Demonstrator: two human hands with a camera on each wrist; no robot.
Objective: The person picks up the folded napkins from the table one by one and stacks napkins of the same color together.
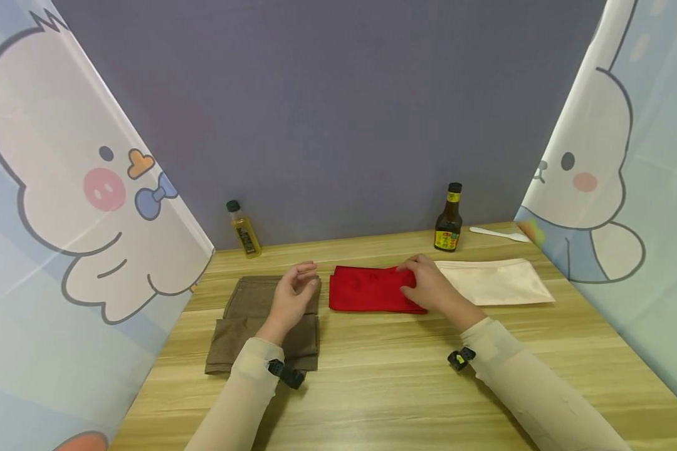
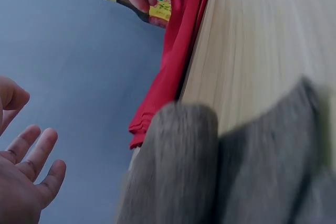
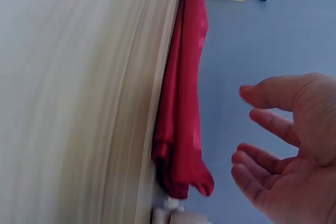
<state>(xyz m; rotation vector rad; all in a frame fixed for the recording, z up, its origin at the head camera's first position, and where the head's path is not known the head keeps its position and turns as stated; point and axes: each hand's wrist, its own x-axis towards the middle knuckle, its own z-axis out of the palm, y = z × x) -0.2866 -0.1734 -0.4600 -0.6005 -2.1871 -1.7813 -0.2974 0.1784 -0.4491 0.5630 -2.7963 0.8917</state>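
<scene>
A folded red cloth (image 1: 367,289) lies in the middle of the wooden table. Over its right end hovers my right hand (image 1: 430,285), fingers loosely bent; the right wrist view shows a gap between these fingers and the red fabric. My left hand (image 1: 293,297) is raised above the right side of a folded grey-brown cloth (image 1: 239,341), thumb and fingers apart with nothing held. This brown cloth has two folded parts, one overlapping the other, partly hidden by the left arm. Right of the red cloth lies a folded cream cloth (image 1: 496,283), its left end partly behind my right hand.
At the back left stands a bottle of yellow oil (image 1: 246,235) with a dark cap. A dark sauce bottle (image 1: 449,222) with a yellow label stands at the back right, beside a white plastic knife (image 1: 499,234). A grey panel (image 1: 338,125) rises behind the table (image 1: 372,388).
</scene>
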